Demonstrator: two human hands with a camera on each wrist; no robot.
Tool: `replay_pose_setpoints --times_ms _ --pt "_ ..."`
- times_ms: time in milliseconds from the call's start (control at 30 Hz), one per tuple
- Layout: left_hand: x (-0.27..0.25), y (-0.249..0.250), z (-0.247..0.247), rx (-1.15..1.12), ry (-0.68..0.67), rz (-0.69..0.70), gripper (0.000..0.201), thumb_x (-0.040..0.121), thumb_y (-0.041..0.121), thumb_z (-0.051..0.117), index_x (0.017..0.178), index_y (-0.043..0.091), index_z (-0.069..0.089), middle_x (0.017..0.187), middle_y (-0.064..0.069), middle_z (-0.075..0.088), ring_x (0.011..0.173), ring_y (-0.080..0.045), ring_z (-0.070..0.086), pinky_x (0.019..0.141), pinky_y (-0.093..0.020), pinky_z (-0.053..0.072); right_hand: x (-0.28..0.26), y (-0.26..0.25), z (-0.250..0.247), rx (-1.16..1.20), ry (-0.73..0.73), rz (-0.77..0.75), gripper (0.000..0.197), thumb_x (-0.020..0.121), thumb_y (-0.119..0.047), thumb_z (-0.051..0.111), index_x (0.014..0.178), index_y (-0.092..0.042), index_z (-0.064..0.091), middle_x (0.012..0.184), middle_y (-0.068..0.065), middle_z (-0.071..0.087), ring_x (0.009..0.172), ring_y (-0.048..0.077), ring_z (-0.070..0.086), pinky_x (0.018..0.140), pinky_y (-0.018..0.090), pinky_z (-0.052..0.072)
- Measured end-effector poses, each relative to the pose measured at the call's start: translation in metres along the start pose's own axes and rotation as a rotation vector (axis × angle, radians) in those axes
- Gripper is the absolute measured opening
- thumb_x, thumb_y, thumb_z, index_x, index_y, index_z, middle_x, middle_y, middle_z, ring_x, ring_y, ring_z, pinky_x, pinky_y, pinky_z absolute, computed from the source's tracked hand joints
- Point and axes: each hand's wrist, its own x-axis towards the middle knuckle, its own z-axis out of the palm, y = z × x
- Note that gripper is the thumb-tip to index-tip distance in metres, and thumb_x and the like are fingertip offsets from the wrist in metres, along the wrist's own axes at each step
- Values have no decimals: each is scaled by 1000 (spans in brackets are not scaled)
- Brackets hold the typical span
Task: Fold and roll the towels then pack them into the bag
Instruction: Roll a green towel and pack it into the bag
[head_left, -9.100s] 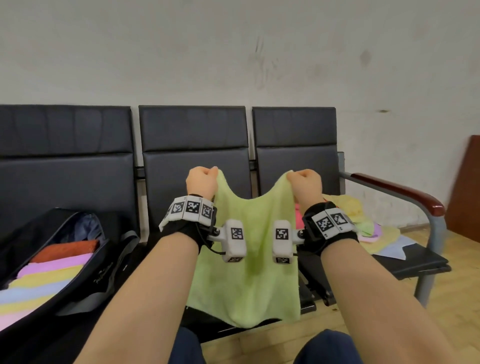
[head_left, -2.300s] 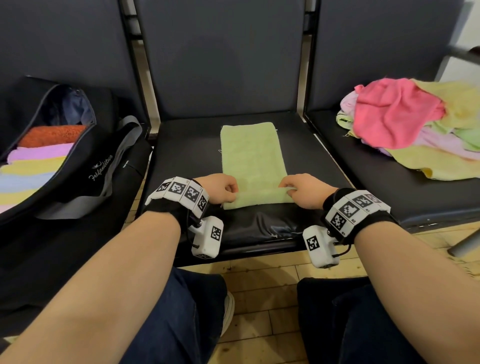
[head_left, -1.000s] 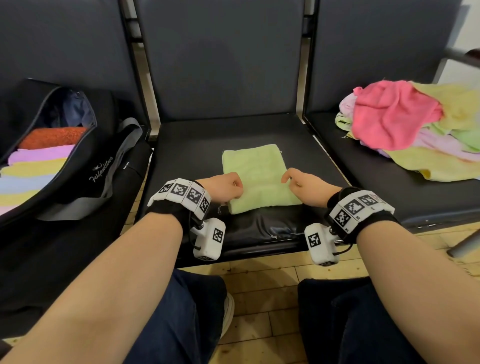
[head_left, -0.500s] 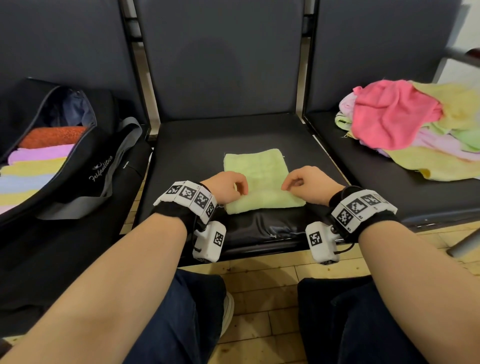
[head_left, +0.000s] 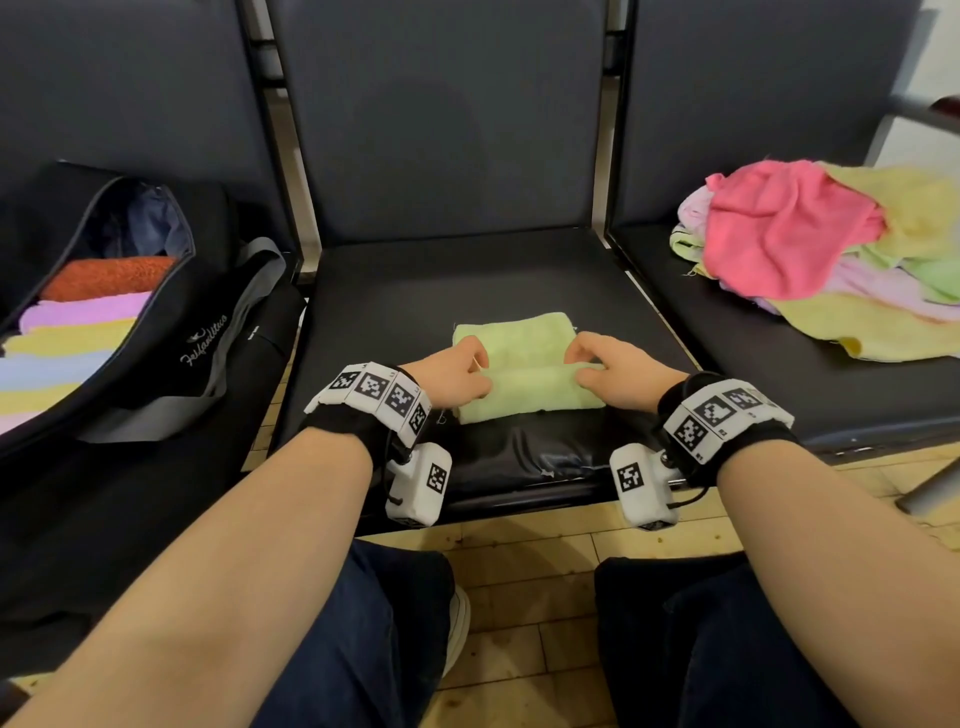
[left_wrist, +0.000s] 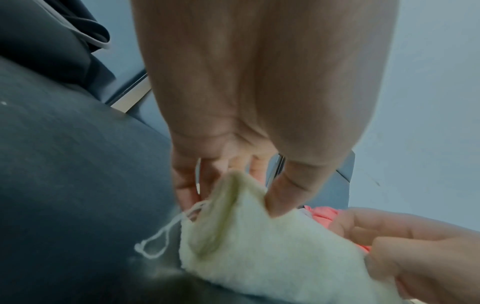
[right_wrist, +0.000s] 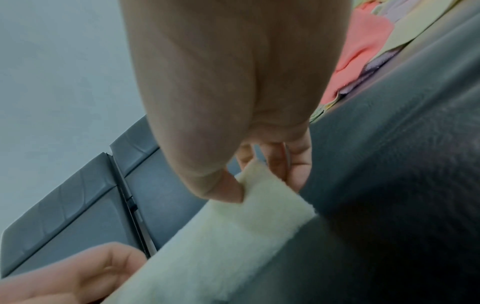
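Note:
A light green towel (head_left: 524, 364) lies folded on the middle seat (head_left: 467, 280), its near edge curled into a roll. My left hand (head_left: 457, 376) pinches the roll's left end between thumb and fingers, as the left wrist view shows on the towel (left_wrist: 259, 257). My right hand (head_left: 613, 371) pinches the right end of the same roll, seen close in the right wrist view on the towel (right_wrist: 246, 236). An open black bag (head_left: 156, 353) on the left seat holds several rolled towels (head_left: 83, 322) in orange, pink, yellow and blue.
A loose heap of pink, yellow and green towels (head_left: 810, 254) covers the right seat. A grey bag strap (head_left: 228, 332) drapes toward the middle seat. My knees in dark trousers (head_left: 374, 649) sit above a wooden floor (head_left: 524, 577).
The towel went from held up, to a long strip on the seat, to folded in half. Over the last second both hands moved inward and began curling its near edge forward into a roll.

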Motion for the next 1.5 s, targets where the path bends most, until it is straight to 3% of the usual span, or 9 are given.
replay_pose_setpoints --times_ms 167,333,500,600,733,933,1133,1367,1500 --pt "4 2 0 -73 -2 -18 12 94 15 43 105 18 41 89 0 48 68 -13 45 58 -26 39 0 -5 0 -17 -29 94 29 99 -17 38 118 -7 58 119 8 56 112 25 50 88 27 35" --pt "7 -2 0 92 -13 37 8 92 21 50 99 21 52 108 -1 54 86 -17 50 78 -29 44 1 -1 -2 -210 71 99 28 91 -25 55 119 -23 58 119 0 53 117 24 47 105 41 27" --pt "6 -7 -2 139 133 158 14 88 14 58 100 22 58 108 3 47 92 -14 46 88 -31 44 -2 1 0 -42 124 -59 19 88 -8 56 85 -24 66 82 -12 54 88 17 55 91 33 45" --pt "3 -5 -1 122 148 161 10 90 17 56 88 25 61 86 9 56 71 -7 53 73 -26 47 -5 -3 -3 -25 63 8 20 87 -15 58 100 -15 73 102 -3 66 101 18 60 95 31 46" --pt "4 -7 -2 154 66 87 27 80 37 70 101 24 60 97 12 57 90 -10 57 85 -29 50 -6 -1 -1 -133 -109 115 56 80 -24 70 133 -25 55 135 -1 49 127 23 46 110 38 35" --pt "8 -13 -1 270 19 20 46 77 33 72 119 30 52 124 3 53 111 -22 51 98 -35 43 2 -2 5 -120 -98 -46 12 80 -8 62 88 -12 70 94 2 63 97 29 61 86 43 50" --pt "6 -8 -4 -38 66 80 28 93 17 48 120 22 43 106 0 43 73 -12 48 61 -24 40 -2 1 -2 103 -50 22 26 89 -9 51 112 -20 43 113 9 53 100 28 51 81 35 41" --pt "11 -7 -2 99 30 67 18 96 21 44 105 23 60 105 -1 49 92 -13 46 86 -29 41 1 4 0 -147 32 76 26 96 -26 46 118 -30 61 127 -1 46 123 23 41 109 43 25" --pt "7 -8 -3 137 153 150 14 93 20 52 103 24 62 109 4 47 101 -15 46 95 -34 40 3 5 2 -34 135 -65 12 91 -22 58 102 -24 59 97 -8 52 88 15 49 101 49 38"
